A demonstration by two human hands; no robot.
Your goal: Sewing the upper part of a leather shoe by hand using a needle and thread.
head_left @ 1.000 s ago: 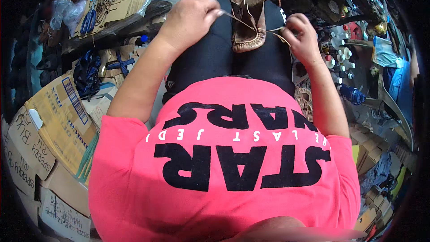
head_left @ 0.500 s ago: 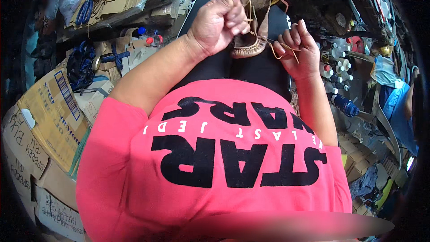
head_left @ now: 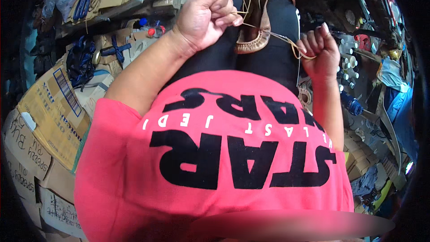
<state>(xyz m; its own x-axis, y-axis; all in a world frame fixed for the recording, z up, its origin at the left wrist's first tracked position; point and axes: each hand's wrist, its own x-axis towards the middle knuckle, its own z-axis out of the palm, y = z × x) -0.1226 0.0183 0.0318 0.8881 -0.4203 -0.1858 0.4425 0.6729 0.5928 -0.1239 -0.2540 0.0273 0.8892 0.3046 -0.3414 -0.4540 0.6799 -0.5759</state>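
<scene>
A brown leather moccasin-style shoe [head_left: 251, 46] lies across my thighs, its gathered, stitched toe pointing toward me. Its upper part runs off the top of the picture. From the toe stitching a thin tan cord [head_left: 283, 37] stretches to both sides. My left hand [head_left: 207, 18] is closed on one end, left of the shoe opening, with a short loop standing out by its fingers. To the right of the shoe, my right hand [head_left: 321, 54] has its fingers curled round the other side of the cord, where it forms a loop.
Cardboard boxes [head_left: 53, 107] are stacked at the left. Blue-handled scissors [head_left: 82, 6] and brown cords lie on cardboard at upper left. Several plastic bottles [head_left: 349, 62] stand beyond my right hand, near a blue plastic sheet [head_left: 401, 107]. Red and blue caps [head_left: 151, 31] sit left of my left arm.
My hands have moved apart, the left one to the left and the right one to the right. The cord between them is now drawn out straighter across the shoe's toe.
</scene>
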